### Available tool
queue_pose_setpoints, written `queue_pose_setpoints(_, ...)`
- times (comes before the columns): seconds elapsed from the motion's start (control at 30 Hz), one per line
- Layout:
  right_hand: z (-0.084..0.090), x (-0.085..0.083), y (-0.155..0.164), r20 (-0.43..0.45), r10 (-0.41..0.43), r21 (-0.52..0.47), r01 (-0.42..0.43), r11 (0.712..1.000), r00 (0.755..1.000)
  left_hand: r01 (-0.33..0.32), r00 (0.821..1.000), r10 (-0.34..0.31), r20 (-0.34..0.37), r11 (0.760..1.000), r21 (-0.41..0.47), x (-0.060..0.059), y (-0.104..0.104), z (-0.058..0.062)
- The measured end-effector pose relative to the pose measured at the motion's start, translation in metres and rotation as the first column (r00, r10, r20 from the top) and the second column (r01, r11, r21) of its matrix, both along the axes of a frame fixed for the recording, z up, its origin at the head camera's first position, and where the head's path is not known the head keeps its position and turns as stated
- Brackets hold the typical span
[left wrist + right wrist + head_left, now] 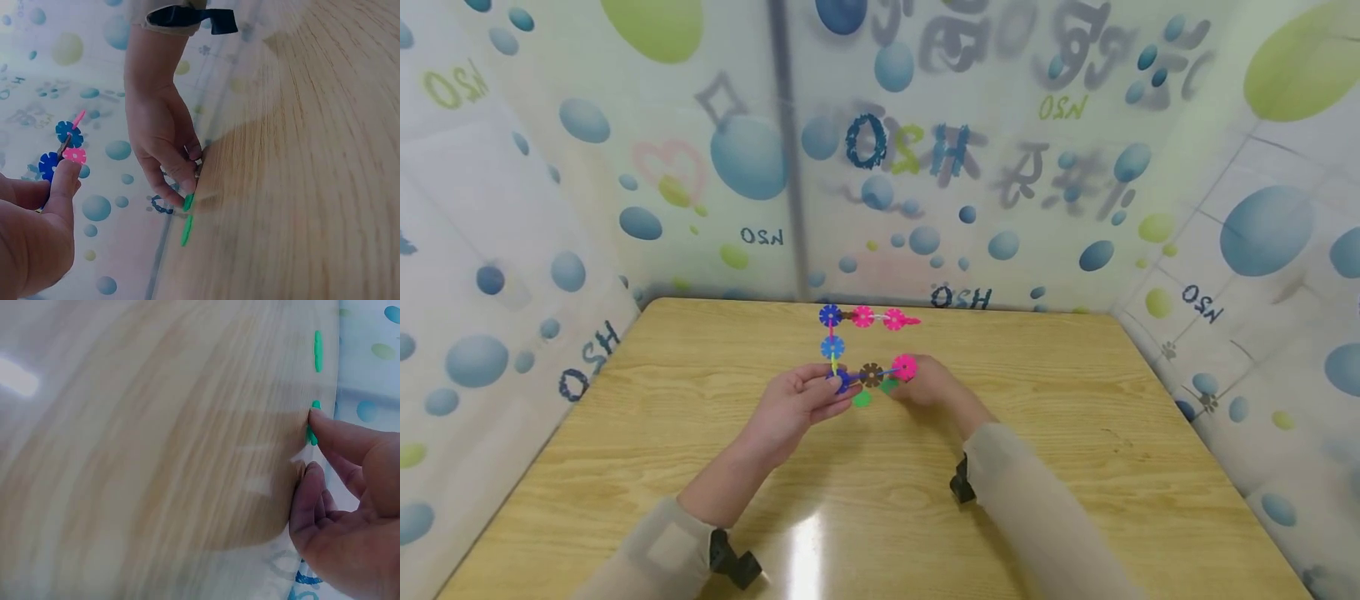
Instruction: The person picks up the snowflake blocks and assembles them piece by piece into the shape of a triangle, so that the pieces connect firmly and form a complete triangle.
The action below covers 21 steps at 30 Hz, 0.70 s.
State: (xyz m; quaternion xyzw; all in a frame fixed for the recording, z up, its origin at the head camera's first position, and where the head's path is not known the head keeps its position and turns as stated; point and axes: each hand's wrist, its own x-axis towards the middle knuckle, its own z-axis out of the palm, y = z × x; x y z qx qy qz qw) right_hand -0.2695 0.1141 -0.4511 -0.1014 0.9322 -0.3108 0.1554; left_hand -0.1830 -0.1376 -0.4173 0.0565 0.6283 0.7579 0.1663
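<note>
My left hand [786, 408] pinches a chain of slotted plastic snowflake discs by a dark blue disc [842, 382] at its lower corner. The chain bends like a C: a light blue disc [832, 347] is midway up, a row with pink discs [862, 316] runs along the top, and a brown disc [871, 375] and a pink disc [905, 367] reach right. Behind that end, my right hand [928, 383] is low at the table, thumb and finger at a green disc [314, 431]. A second green disc [318, 351] lies flat beside it.
The wooden table [1075, 467] ends at a printed curtain [880, 258] with bubbles and letters behind it. Similar printed sheets stand at both sides. Black wrist devices [733, 562] are strapped over the beige sleeves [1037, 508].
</note>
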Motion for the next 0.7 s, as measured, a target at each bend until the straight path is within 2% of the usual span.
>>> queue_pose_setpoints(0.23, 0.001, 0.015, 0.024, 0.066, -0.038, -0.074, 0.043, 0.996, 0.997, 0.003, 1.000, -0.003, 0.010, 1.000, 0.003, 0.001, 0.000, -0.004)
queue_pose_setpoints(0.37, 0.002, 0.027, 0.039, 0.064, -0.052, -0.103, 0.059, 0.993, 0.997, 0.008, 1.000, -0.008, 0.021, 1.000, 0.006, 0.001, 0.002, -0.006)
queue_pose_setpoints(0.5, 0.002, 0.041, 0.056, 0.039, -0.045, -0.172, 0.051, 0.984, 0.998, 0.015, 1.000, -0.015, 0.021, 1.000, 0.003, 0.003, 0.002, -0.007)
queue_pose_setpoints(0.6, 0.005, 0.051, 0.067, 0.014, -0.067, -0.301, 0.068, 0.951, 0.998, 0.017, 0.999, -0.017, 0.028, 1.000, 0.003, 0.003, 0.002, -0.007)
queue_pose_setpoints(0.7, 0.011, 0.059, 0.073, -0.028, -0.098, -0.470, 0.073, 0.880, 0.995, 0.022, 0.999, -0.022, 0.031, 1.000, 0.006, 0.003, 0.003, -0.008)
